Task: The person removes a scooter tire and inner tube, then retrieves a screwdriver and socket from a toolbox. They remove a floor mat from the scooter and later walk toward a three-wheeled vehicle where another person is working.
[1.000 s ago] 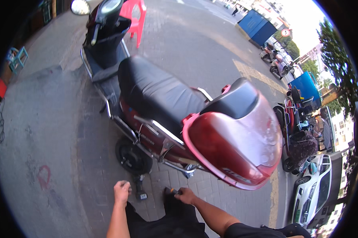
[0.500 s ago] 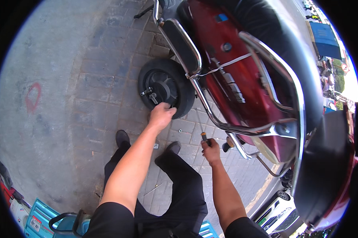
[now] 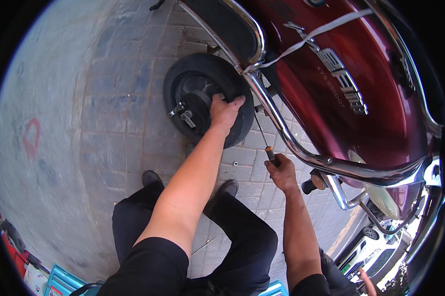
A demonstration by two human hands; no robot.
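Note:
My left hand (image 3: 224,114) is on a black scooter wheel (image 3: 190,69), its fingers curled in past the rim and its thumb over the tyre. A brake lever arm and metal fittings (image 3: 182,114) show on the wheel's hub. My right hand (image 3: 282,173) is closed round the handle of a screwdriver (image 3: 270,154). The long thin shaft points up toward the gap between the tyre and the scooter's chrome bar (image 3: 276,121). Whether the tip touches anything I cannot make out. The dark red scooter body (image 3: 321,74) fills the upper right.
A small nut (image 3: 235,163) lies on the paving (image 3: 119,118) near my shoes. A thin rod (image 3: 204,245) lies between my legs. At the lower right are another person's hand (image 3: 366,281) and a white car (image 3: 375,254). Something turquoise (image 3: 62,282) stands at lower left.
My left hand has moved from the wheel's lower edge up to its right side. The scooter looms larger in view. Another person's hand has appeared at lower right. The screwdriver stays in my right hand.

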